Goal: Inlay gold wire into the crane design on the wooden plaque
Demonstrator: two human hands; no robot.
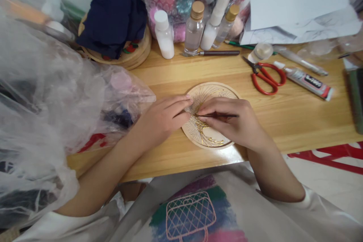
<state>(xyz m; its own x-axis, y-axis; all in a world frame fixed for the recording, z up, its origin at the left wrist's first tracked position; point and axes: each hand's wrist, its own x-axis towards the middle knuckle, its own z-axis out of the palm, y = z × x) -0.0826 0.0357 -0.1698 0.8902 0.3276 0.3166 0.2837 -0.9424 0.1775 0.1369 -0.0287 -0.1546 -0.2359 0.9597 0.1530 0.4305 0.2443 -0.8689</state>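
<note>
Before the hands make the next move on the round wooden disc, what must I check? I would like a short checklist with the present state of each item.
1. Round wooden disc lies flat on the table: ok.
2. Left hand steadies the disc with its fingertips: ok.
3. Right hand grips the thin dark tool: ok.
4. Tool tip meets the gold lines: cannot tell, fingers hide it.
5. Disc well back from the table's front edge: not ok, it lies close.
6. Red scissors and glue tube apart from both hands: ok.
</note>
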